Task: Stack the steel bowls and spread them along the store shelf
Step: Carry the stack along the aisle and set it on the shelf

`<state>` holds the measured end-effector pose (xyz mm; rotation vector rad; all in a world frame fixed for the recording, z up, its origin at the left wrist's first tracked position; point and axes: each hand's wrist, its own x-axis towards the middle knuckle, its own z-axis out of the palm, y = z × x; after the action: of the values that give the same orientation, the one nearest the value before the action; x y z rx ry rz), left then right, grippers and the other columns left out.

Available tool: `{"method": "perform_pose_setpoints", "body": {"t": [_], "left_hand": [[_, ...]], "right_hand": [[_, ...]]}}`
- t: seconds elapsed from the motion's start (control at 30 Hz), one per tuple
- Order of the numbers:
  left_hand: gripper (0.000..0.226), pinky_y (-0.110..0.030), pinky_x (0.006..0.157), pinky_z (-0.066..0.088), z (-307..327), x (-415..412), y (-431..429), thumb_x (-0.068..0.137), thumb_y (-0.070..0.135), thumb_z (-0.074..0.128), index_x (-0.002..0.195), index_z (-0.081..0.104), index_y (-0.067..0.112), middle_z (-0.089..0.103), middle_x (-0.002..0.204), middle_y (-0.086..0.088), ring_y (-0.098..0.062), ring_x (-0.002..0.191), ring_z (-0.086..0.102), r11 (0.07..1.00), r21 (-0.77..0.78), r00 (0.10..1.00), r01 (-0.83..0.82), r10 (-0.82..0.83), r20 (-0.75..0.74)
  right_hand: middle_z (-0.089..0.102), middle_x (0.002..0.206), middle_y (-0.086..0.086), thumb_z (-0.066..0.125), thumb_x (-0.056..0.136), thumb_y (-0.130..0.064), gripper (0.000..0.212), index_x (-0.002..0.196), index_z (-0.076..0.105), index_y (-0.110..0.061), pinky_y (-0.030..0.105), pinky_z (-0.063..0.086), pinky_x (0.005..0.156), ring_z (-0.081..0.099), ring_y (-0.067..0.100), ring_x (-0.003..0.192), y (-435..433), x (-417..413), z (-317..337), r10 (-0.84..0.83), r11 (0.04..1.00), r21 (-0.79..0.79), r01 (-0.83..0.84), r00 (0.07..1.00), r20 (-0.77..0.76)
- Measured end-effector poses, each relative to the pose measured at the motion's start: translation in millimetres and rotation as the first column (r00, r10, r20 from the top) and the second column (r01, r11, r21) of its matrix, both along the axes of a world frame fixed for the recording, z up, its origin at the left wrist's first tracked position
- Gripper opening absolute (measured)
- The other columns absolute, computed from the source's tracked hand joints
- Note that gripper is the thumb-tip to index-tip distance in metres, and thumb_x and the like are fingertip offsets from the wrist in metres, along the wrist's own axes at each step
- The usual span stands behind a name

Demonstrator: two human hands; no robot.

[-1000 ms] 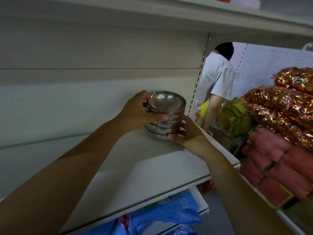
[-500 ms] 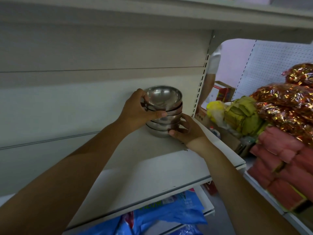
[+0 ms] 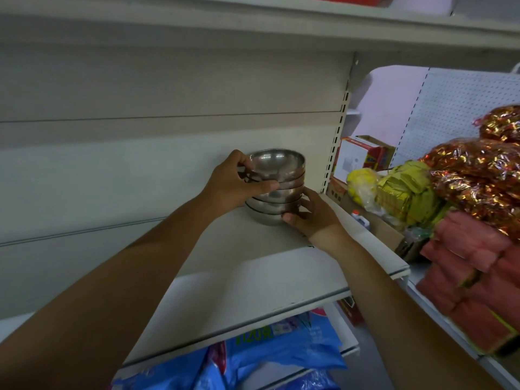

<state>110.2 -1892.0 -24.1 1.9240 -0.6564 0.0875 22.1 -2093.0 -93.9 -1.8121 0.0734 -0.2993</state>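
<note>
Holds a stack of bowls [image 3: 284, 192] upright at frame centre, on the shelf [image 3: 253, 277], mouths up, axis vertical. Curls left hand [image 3: 232, 184] round the upper bowls, right hand [image 3: 313, 215] round the lowest, thumbs in front.

A stack of steel bowls [image 3: 274, 190] stands upright just above the middle of the frame, nested open side up, several rims showing one above another. The metal is dull silver with soft reflections, and the hollow of the top bowl [image 3: 274, 164] faces the camera. The stack rests on the pale store shelf [image 3: 253, 277], close to its back panel and near its right end. The left hand [image 3: 233, 184] grips the upper bowls; the right hand [image 3: 312, 215] holds the lowest ones.
</note>
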Motion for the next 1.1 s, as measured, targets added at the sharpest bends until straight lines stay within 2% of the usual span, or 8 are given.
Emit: {"method": "perform_pose_setpoints", "body": {"t": [0.13,0.33,0.53,0.6,0.67,0.77,0.97,1.1], "left_hand": [[0.051,-0.021,0.076,0.050,-3,-1,-1,0.065,0.039,0.094,0.093,0.053,0.027,0.067,0.111,0.004,-0.013,0.101,0.066,0.999,-0.032,1.000,-0.018,0.018,-0.006],[0.055,-0.020,0.077,0.050,0,-9,-1,0.067,0.039,0.092,0.100,0.054,0.020,0.063,0.105,0.014,-0.010,0.099,0.065,0.999,-0.032,0.999,-0.037,0.037,-0.002],[0.054,-0.015,0.071,0.046,2,-10,0,0.067,0.040,0.092,0.100,0.053,0.022,0.061,0.103,0.014,-0.009,0.097,0.063,0.999,0.004,0.999,-0.041,0.041,0.010],[0.051,-0.015,0.071,0.044,5,-9,0,0.068,0.041,0.091,0.098,0.053,0.023,0.062,0.105,0.010,-0.008,0.097,0.061,0.999,0.019,0.999,-0.041,0.041,0.014],[0.048,-0.016,0.071,0.043,6,-6,0,0.068,0.042,0.091,0.094,0.054,0.024,0.063,0.106,0.008,-0.010,0.100,0.061,0.999,0.015,0.999,-0.051,0.051,0.008],[0.046,-0.020,0.074,0.046,6,-4,0,0.067,0.043,0.092,0.089,0.055,0.027,0.064,0.103,0.009,-0.013,0.100,0.063,0.998,0.013,0.998,-0.061,0.061,0.008],[0.048,-0.023,0.077,0.053,7,-4,0,0.064,0.043,0.093,0.089,0.055,0.029,0.067,0.107,0.007,-0.017,0.101,0.067,0.999,-0.001,0.999,-0.035,0.035,0.037],[0.049,-0.020,0.076,0.051,5,-7,0,0.067,0.039,0.092,0.095,0.055,0.025,0.064,0.108,0.010,-0.014,0.100,0.066,1.000,-0.013,0.999,-0.028,0.029,0.043]], "right_hand": [[0.053,0.148,0.005,0.078,0.089,-0.017,0.073,0.150,0.039,-0.028,0.027,0.047,0.098,0.059,0.024,0.128,-1,-1,-1,0.008,1.000,-0.018,-0.008,1.000,0.000],[0.052,0.147,0.004,0.076,0.090,-0.018,0.072,0.151,0.039,-0.027,0.028,0.044,0.097,0.059,0.017,0.116,1,-2,1,0.014,0.999,-0.043,-0.014,1.000,0.009],[0.050,0.153,-0.003,0.083,0.084,-0.036,0.085,0.155,0.036,-0.034,0.043,0.045,0.113,0.058,0.018,0.131,0,1,1,0.017,0.999,-0.029,-0.016,1.000,0.018],[0.048,0.156,-0.004,0.080,0.084,-0.045,0.092,0.159,0.028,-0.032,0.042,0.042,0.116,0.053,0.016,0.135,1,4,7,-0.029,0.999,-0.025,0.030,0.999,0.025],[0.055,0.149,-0.005,0.078,0.086,-0.045,0.082,0.155,0.037,-0.029,0.033,0.045,0.113,0.053,0.013,0.135,3,8,12,-0.044,0.997,-0.060,0.048,0.997,0.066],[0.064,0.126,-0.016,0.075,0.091,-0.031,0.056,0.142,0.053,-0.024,0.007,0.049,0.090,0.059,0.006,0.121,7,10,13,-0.064,0.994,-0.080,0.073,0.992,0.106],[0.063,0.115,-0.023,0.074,0.091,-0.027,0.035,0.119,0.058,-0.039,0.010,0.049,0.088,0.061,-0.016,0.103,6,11,10,-0.050,0.997,-0.051,0.055,0.993,0.106],[0.064,0.124,-0.018,0.081,0.077,-0.055,0.067,0.134,0.056,-0.029,0.016,0.052,0.093,0.060,-0.010,0.112,9,7,14,-0.048,0.997,-0.054,0.052,0.996,0.078]]}}
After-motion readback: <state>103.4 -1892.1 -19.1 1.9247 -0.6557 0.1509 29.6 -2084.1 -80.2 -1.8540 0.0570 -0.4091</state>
